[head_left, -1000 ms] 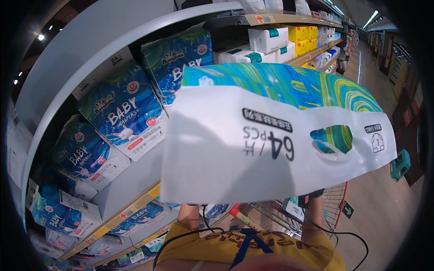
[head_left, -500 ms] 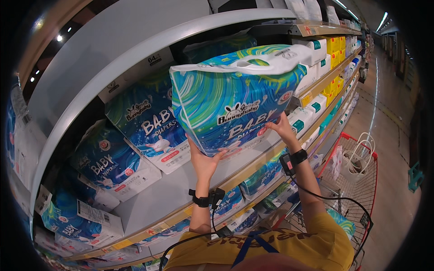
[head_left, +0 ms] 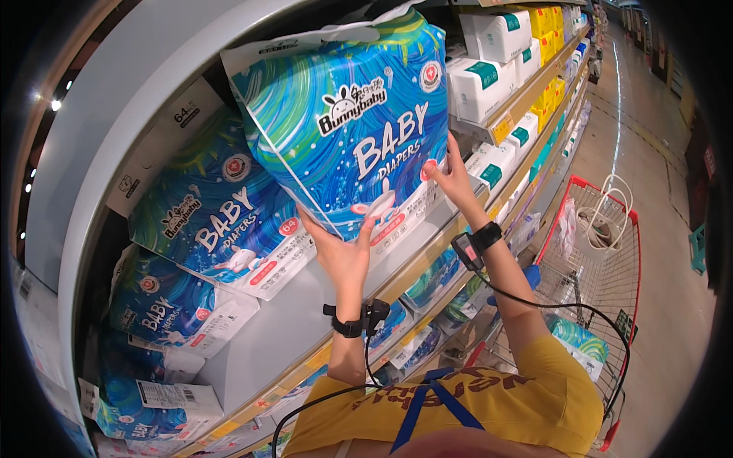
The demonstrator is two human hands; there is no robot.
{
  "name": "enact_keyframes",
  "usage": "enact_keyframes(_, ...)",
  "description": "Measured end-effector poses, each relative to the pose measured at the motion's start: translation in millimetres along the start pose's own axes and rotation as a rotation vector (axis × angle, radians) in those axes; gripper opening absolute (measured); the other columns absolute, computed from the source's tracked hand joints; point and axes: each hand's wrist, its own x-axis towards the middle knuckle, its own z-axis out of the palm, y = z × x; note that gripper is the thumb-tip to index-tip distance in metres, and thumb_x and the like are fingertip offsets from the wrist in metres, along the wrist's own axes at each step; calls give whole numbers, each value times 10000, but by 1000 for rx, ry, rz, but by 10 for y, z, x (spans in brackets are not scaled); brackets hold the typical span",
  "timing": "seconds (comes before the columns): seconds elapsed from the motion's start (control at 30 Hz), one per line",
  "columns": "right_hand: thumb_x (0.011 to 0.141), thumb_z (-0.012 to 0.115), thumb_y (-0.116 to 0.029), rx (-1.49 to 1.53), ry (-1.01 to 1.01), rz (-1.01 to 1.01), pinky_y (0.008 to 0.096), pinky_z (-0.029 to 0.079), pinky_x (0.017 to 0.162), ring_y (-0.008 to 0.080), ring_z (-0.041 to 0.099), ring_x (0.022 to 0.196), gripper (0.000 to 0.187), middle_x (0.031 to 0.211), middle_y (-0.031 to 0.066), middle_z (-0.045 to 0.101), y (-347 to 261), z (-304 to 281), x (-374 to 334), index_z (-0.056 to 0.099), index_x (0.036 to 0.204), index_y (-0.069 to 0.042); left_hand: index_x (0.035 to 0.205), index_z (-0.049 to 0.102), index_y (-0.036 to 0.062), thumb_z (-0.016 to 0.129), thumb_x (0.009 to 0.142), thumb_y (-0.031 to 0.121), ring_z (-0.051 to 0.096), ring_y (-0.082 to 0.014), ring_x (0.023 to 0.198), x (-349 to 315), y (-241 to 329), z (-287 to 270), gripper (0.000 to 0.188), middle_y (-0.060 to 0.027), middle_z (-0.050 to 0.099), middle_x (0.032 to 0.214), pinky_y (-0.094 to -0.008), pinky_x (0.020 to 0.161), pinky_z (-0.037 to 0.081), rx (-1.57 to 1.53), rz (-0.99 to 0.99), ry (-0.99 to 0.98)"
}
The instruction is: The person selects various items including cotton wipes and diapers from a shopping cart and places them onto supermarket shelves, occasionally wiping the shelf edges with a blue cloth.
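Observation:
A large blue and green diaper pack (head_left: 305,145) with a white top is held between my two hands at the shelf. My left hand (head_left: 345,256) grips its lower left corner, thumb on the front and fingers beneath. My right hand (head_left: 458,179) clasps its lower right side, the thumb lying across the front. The pack stands nearly upright, leaning back slightly, its front facing me. Left of it, another diaper pack (head_left: 206,221) of the same design rests on the grey shelf (head_left: 282,336), partly behind the held one.
More diaper packs (head_left: 164,305) line the shelf to the left. White tissue packs (head_left: 481,84) and yellow packs (head_left: 544,27) fill shelves at the right. A red-rimmed shopping cart (head_left: 637,267) stands at my right, holding a white bag (head_left: 607,217) and a diaper pack (head_left: 580,343). Cables run from both wrists.
The diaper pack in my hands has tilted back, showing more of its front and less of its top. It has also shifted left in view, beside the neighbouring pack.

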Motion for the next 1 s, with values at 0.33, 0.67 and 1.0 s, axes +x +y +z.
enact_keyframes(0.33, 871, 670, -241, -121, 34, 76, 333, 249, 1099, 238, 324, 1338, 788, 1436, 173, 353, -257, -359, 27, 202, 1459, -6, 1468, 146, 80, 760, 759, 279, 460, -381, 1248, -79, 246, 295, 959, -228, 383, 1416, -402, 990, 405, -75, -9, -27)
enact_keyframes(0.67, 935, 573, -220, -430, -44, 497, 297, 466, 874, 156, 591, 1028, 373, 1167, 58, 619, -586, -1776, -1447, 539, 1265, -50, 1445, 19, -49, 687, 806, 154, 50, -449, 1383, -719, 710, 739, 946, -342, -5, 1458, -551, 1103, 76, -4, 163, -71)
enact_keyframes(1.0, 867, 596, -234, -916, 432, 960, 365, 495, 856, 288, 622, 1003, 394, 1085, 153, 645, -1791, -3672, -4089, 577, 1210, -41, 1312, 408, 3, 696, 810, 236, 369, -376, 1250, -2653, 1356, 2369, 624, -236, 421, 1320, -434, 1059, 279, -434, 218, -1408)
